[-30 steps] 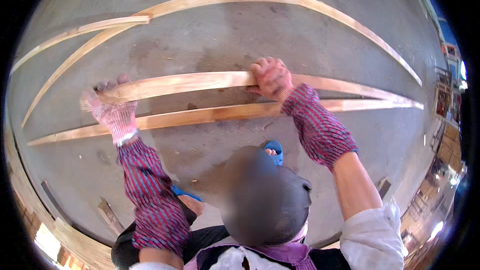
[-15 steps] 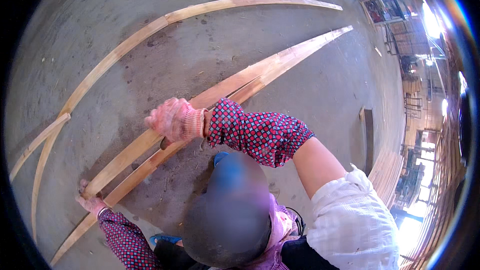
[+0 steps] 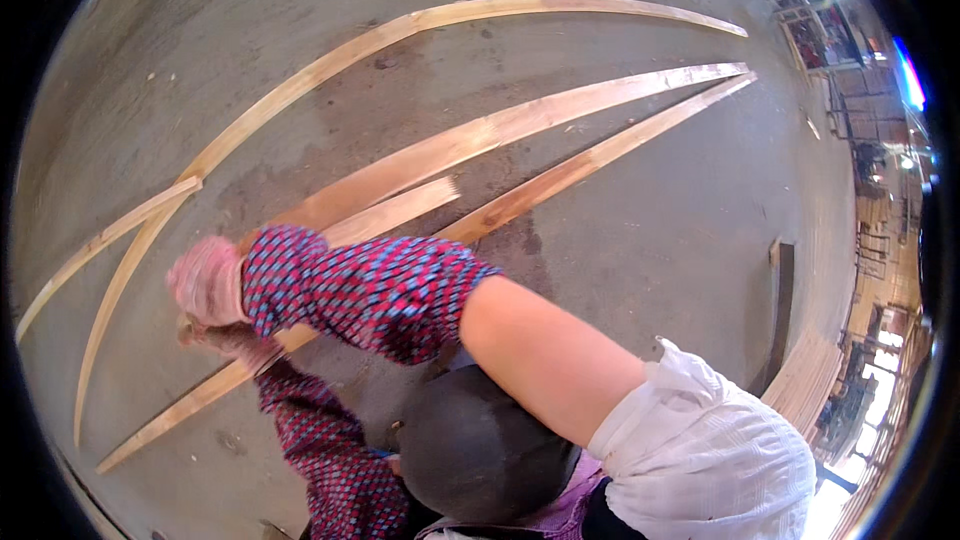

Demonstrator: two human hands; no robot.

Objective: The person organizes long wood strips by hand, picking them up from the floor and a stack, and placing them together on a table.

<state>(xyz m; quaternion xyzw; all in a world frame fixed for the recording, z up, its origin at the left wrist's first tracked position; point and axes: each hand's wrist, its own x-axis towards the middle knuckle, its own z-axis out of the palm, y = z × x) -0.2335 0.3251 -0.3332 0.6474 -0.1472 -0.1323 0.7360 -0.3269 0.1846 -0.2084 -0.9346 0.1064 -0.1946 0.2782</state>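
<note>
Pink-gloved right hand (image 3: 207, 280): blurred — grip cannot be told.
Pink-gloved left hand (image 3: 228, 338): beside it, likewise unclear.
Long pale wooden plank (image 3: 500, 126): left end by both; likely light, springy — hold its edges.

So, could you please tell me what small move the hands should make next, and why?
I would probably slide the right hand along the middle long board, away from the left hand: the two are bunched together by its near part, while its far end is well away, so spreading them might steady it. Their exact grip is hidden.
</note>
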